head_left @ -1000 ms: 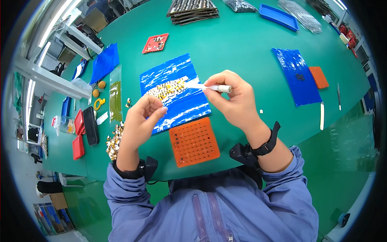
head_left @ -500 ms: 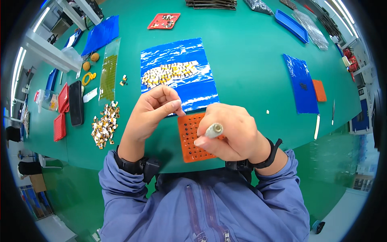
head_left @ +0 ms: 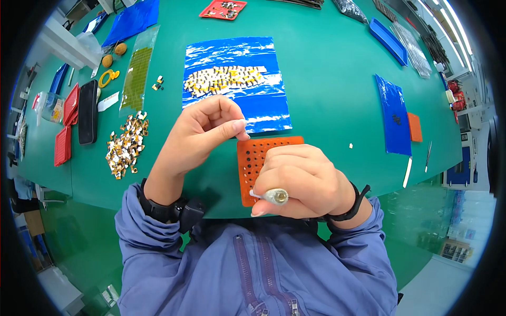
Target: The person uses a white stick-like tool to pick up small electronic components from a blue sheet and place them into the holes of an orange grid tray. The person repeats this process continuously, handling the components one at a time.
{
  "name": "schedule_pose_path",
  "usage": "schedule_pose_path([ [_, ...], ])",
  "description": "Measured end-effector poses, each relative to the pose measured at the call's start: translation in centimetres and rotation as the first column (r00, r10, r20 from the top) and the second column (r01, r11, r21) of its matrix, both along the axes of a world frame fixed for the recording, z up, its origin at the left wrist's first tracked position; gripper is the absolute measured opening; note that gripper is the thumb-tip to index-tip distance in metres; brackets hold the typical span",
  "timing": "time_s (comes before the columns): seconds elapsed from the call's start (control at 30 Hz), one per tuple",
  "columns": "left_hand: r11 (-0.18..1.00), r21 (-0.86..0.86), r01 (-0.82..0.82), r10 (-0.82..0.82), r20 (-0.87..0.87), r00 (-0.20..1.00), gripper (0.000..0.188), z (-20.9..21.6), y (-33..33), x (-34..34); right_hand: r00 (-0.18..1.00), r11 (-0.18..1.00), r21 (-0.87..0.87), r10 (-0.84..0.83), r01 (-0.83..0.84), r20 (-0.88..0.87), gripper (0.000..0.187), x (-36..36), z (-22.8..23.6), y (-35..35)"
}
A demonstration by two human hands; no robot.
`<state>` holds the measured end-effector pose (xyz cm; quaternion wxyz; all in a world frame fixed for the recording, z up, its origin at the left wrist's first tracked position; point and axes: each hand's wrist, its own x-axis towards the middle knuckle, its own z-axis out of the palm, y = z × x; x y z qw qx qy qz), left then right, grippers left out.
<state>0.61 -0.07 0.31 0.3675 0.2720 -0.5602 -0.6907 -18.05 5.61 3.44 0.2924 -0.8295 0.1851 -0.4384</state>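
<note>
My right hand point(head_left: 308, 181) is closed around a pale pen-like tool point(head_left: 278, 196), whose round, brass-coloured end faces up. It is held over the near part of an orange plate point(head_left: 245, 179) with rows of holes, several holding small dark pieces. The tool's thin white tip shows near the plate's left side. My left hand point(head_left: 208, 126) is pinched, thumb against forefinger, above the plate's far left corner; whatever lies between the fingertips is too small to make out. Beyond it, a blue sheet point(head_left: 263, 113) bears many small white-and-yellow parts point(head_left: 226, 79) in close rows.
At the left lies a loose heap of small white-and-brown parts point(head_left: 126, 145). Past it are a dark case point(head_left: 88, 113), red trays point(head_left: 63, 146), yellow scissors point(head_left: 108, 78) and a clear strip point(head_left: 136, 73). Rightward are another blue sheet point(head_left: 392, 113), an orange block point(head_left: 415, 128) and tweezers point(head_left: 428, 157).
My right hand has moved nearer and tilted the pen-like tool, its tip now toward the plate's near left part. My left hand keeps its pinch. The whole view has shifted slightly.
</note>
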Motion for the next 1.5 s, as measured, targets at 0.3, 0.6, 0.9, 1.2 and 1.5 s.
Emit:
schedule_pose_path([
  [0.3,0.997,-0.043,-0.067,0.066,-0.029,0.997,0.007,-0.2,0.2,0.0,0.959,0.972,0.228,-0.121,0.062,0.257,0.014,-2.6,0.2,-1.1],
  [0.6,0.988,0.002,0.157,-0.129,-0.560,0.818,0.010,-0.5,1.0,0.5,0.894,0.763,0.642,-0.231,-0.080,0.385,0.014,-3.8,-1.1,-1.5],
  [0.9,0.975,-0.025,0.221,-0.193,-0.585,0.788,0.009,-0.6,1.4,-0.1,0.920,0.775,0.628,-0.192,-0.071,0.341,0.014,-3.5,-0.9,-1.2],
  [1.2,0.987,-0.019,0.158,-0.145,-0.516,0.844,0.010,-0.2,1.7,0.0,0.945,0.803,0.595,-0.182,-0.017,0.272,0.011,-3.9,-0.9,-1.3],
  [1.5,0.989,-0.009,0.147,-0.134,-0.475,0.870,0.011,0.0,1.7,0.1,0.966,0.936,0.304,-0.225,0.178,0.128,0.006,-3.2,-1.1,-1.7],
])
